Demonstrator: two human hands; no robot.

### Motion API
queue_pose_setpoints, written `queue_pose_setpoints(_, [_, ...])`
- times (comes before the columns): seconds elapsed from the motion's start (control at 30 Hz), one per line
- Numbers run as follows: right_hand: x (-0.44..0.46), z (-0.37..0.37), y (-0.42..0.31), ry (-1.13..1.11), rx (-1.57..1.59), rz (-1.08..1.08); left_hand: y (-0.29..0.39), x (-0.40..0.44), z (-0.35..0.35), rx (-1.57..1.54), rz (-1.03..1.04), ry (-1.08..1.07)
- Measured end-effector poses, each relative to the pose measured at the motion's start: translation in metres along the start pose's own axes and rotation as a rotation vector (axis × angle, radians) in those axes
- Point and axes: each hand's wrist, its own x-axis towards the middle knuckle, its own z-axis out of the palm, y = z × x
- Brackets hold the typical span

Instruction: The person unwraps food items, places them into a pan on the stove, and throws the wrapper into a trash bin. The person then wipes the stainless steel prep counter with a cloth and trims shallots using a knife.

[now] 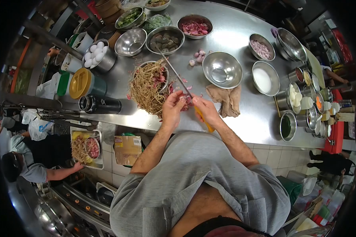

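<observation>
My right hand (205, 110) is closed round a knife (177, 74) with a yellow-orange handle, its blade slanting up and left over the table. Close beside it, my left hand (173, 110) has its fingers bent together at a small reddish piece, perhaps a shallot, partly hidden by the fingers. Dry roots and stems (146, 89) with red bulbs lie heaped over a metal bowl just left of my hands. Reddish peels are scattered around my fingertips. An empty steel bowl (222, 70) and a brown cloth (226, 99) are to the right. Several small peeled shallots (199, 56) lie beyond the blade.
Bowls of red peels (195, 27), chopped shallots (261, 49) and white powder (265, 80) stand on the steel table. Eggs (95, 54) and a black flask (100, 104) are at left. A co-worker (31, 166) holds a tray (99, 161) at lower left.
</observation>
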Motion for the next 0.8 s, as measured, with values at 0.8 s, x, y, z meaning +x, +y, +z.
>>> queue_pose_setpoints(0.8, [-0.008, -0.013, -0.006, -0.077, -0.616, -0.253, -0.003, -0.005, -0.011, 0.136, 0.009, -0.054])
